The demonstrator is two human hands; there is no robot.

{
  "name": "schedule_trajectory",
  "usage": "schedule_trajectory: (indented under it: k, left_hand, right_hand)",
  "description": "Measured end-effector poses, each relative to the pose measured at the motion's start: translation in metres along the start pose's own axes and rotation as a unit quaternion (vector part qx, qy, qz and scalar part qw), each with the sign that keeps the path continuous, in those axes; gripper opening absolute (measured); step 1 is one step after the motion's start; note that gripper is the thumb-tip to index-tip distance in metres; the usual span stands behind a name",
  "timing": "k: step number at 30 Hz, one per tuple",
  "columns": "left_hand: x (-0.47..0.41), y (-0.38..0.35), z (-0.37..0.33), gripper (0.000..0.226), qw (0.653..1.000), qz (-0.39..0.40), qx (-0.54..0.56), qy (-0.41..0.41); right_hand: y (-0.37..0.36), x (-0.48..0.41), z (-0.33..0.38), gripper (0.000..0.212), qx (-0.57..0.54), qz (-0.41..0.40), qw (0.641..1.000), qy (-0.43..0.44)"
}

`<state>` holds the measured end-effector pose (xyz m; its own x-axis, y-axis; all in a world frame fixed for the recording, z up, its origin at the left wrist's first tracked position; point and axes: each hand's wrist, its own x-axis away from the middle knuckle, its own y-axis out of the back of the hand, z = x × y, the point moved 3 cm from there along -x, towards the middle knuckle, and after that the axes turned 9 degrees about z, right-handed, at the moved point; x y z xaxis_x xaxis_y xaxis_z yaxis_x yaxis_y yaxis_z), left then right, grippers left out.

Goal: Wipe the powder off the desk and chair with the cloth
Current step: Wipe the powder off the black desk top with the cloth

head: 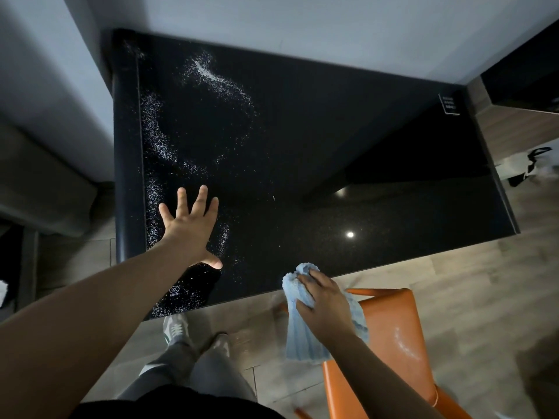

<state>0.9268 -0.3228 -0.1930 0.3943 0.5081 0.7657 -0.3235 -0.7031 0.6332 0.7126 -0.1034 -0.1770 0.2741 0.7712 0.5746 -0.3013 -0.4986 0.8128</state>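
A glossy black desk (332, 152) fills the middle of the view. White powder (211, 77) lies scattered in streaks over its left half. My left hand (190, 228) is spread with straight fingers, flat on the desk's near left part among the powder. My right hand (323, 300) grips a light blue cloth (302, 337) just off the desk's front edge, and the cloth hangs down. An orange chair (390, 343) stands at the lower right, with a smear of white powder (405, 343) on its seat.
A small dark sign (449, 104) stands at the desk's far right corner. A wooden unit (520, 128) is to the right with a bag (532, 167) below it. A grey sofa edge (39, 182) is at the left. My feet (193, 334) stand on wood flooring.
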Motion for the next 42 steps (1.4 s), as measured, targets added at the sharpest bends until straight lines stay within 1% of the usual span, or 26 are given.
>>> schedule_trajectory:
  k: [6,12,16,18,21,25,28,31,33,35,40,42]
  left_hand:
    - [0.0,0.002,0.0,0.146,1.0,-0.004,0.005,0.0]
    - [0.0,0.002,0.0,0.147,1.0,-0.01,0.004,-0.001]
    - [0.002,0.002,-0.001,0.146,1.0,-0.016,0.002,-0.004]
    - [0.005,0.003,0.001,0.144,1.0,-0.021,0.0,-0.009]
    - [0.011,0.007,0.008,0.137,0.999,-0.03,-0.003,-0.024]
    - [0.023,0.014,0.022,0.128,0.997,-0.056,0.043,-0.034]
    - [0.032,0.018,0.033,0.121,0.995,-0.075,0.062,-0.03]
    - [0.036,0.024,0.045,0.113,0.992,-0.087,0.084,-0.026]
    - [0.035,0.032,0.051,0.108,0.991,-0.094,0.092,-0.019]
    - [0.032,0.043,0.057,0.106,0.99,-0.1,0.098,-0.011]
    - [0.018,0.078,0.067,0.097,0.986,-0.123,0.11,0.005]
    - [0.01,0.091,0.069,0.097,0.986,-0.127,0.111,0.01]
  right_hand:
    - [0.004,0.003,0.003,0.052,0.002,-0.001,1.0,0.015]
    - [-0.002,0.025,0.003,0.047,0.0,0.009,1.0,0.021]
    - [0.01,0.028,0.005,0.047,-0.024,0.008,1.0,0.017]
    - [0.025,0.026,0.008,0.048,-0.023,-0.013,0.999,0.019]
    - [0.051,0.016,0.012,0.042,-0.02,-0.053,0.998,0.021]
    - [0.086,-0.007,0.025,0.037,-0.04,-0.097,0.994,0.024]
    - [0.113,-0.028,0.042,0.031,-0.034,-0.133,0.99,0.037]
    - [0.14,-0.05,0.058,0.033,-0.026,-0.137,0.988,0.068]
    - [0.161,-0.065,0.066,0.035,-0.075,-0.157,0.981,0.08]
    - [0.183,-0.082,0.075,0.035,-0.095,-0.177,0.975,0.097]
    - [0.231,-0.138,0.095,0.037,-0.084,-0.185,0.971,0.128]
    - [0.248,-0.161,0.1,0.036,-0.083,-0.187,0.969,0.141]
